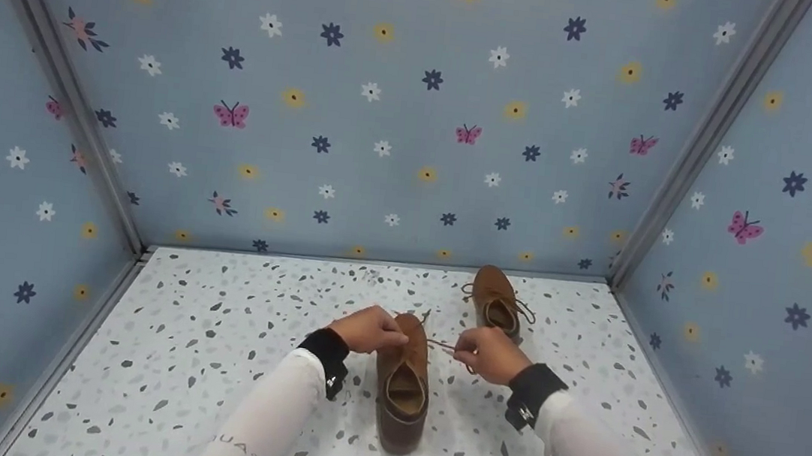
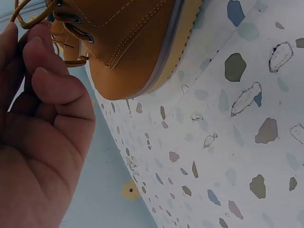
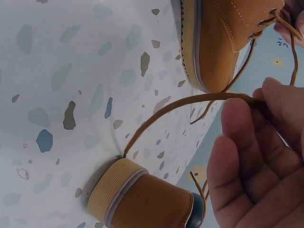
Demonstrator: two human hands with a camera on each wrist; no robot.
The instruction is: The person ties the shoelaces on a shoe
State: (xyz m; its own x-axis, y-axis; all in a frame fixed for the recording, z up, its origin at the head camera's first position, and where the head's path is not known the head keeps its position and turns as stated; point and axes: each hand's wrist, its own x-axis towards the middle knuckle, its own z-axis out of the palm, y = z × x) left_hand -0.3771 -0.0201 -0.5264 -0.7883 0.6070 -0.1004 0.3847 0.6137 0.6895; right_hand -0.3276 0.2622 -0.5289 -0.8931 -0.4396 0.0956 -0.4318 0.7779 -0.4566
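A brown lace-up shoe stands on the floor between the two hands, its toe pointing at the back wall. Over its front my left hand pinches a brown shoelace between thumb and fingertips, close to the eyelets. To the right of the shoe, my right hand pinches another stretch of lace, which runs across to the shoe in the head view. The lace's free end hangs from the right fingers toward the floor. A second brown shoe, its lace tied in a bow, stands farther back, beyond the right hand.
Speckled white flooring lies under both shoes. A blue flowered back wall rises just behind the second shoe, with matching side panels at left and right. Black bands circle both wrists.
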